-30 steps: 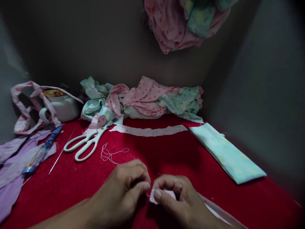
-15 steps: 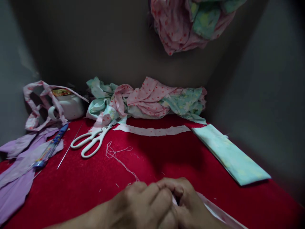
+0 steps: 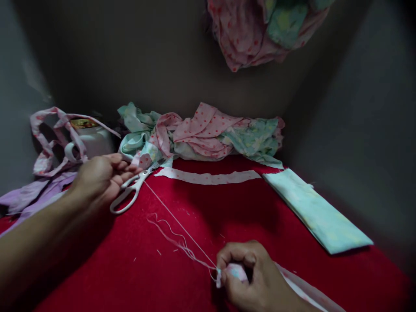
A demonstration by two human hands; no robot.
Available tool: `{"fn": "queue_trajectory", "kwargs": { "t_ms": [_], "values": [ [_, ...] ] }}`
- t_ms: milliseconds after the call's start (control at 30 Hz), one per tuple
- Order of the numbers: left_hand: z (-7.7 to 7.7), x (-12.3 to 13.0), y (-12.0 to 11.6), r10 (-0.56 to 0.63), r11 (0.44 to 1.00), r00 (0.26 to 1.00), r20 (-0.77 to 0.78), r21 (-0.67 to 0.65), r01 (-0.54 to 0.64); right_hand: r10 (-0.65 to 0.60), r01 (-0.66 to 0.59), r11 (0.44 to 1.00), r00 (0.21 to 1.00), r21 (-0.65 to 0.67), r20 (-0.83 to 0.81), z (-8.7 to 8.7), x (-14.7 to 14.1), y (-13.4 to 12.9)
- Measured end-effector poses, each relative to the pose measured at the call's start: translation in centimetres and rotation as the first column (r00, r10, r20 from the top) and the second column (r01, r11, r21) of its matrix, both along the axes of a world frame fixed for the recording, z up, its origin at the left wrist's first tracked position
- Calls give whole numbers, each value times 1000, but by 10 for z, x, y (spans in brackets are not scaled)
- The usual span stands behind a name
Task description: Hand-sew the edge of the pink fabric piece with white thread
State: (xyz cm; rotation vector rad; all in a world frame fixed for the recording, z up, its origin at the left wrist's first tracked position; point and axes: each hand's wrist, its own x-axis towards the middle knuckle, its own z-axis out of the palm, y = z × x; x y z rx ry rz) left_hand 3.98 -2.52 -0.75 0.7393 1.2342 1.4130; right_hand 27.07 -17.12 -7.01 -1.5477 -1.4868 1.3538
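A: And there's the right hand point(image 3: 251, 275), to the right of the scissors point(image 3: 137, 187) and nearer the person, fingers curled narrow around a small fabric piece point(image 3: 238, 272)!

B: Tight work! The fabric piece sits inside that grip, one edge poking out between thumb and forefinger, on the side facing the scissors.

A: Look at the thread point(image 3: 180, 224): one length runs straight from that edge up towards the scissors' pivot, near the fingertips of the left hand point(image 3: 99, 178).

B: Left hand just left of the scissors' pivot, fingers half curled, hiding part of one handle ring. Pinching the thread? Can't tell, nor whether it touches the scissors.

A: More of the thread trails loose over the red counter point(image 3: 156, 284), between the scissors and the fabric piece. Folded green cloth point(image 3: 320, 212), well to the scissors' right!

B: Just right of the blades, a dotted strip point(image 3: 208, 177) lies flat, and behind the scissors, a crumpled cloth heap point(image 3: 208, 134), pink and green!
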Motion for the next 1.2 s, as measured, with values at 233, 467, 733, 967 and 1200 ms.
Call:
{"fn": "queue_trajectory", "kwargs": {
  "t_ms": [233,467,733,967,1200],
  "values": [
    [-10,-56,27,47,990,825,-563,137,37,-13,13,1000,1000,-9,-9,-1,0,2],
    [-9,2,-9,-474,857,603,-642,-181,482,0,1,1000,1000,14,-10,-1,0,3],
    [-46,61,-79,-863,348,188,-469,-283,894,-12,12,1000,999,-4,-37,3,-2,3],
    [-51,65,-81,-844,381,219,-489,-262,887,-7,5,999,998,-34,-69,3,-2,2],
    [-39,47,-41,-548,742,522,-654,-92,664,-9,7,1000,996,-31,-90,4,0,3]
  ]
}}
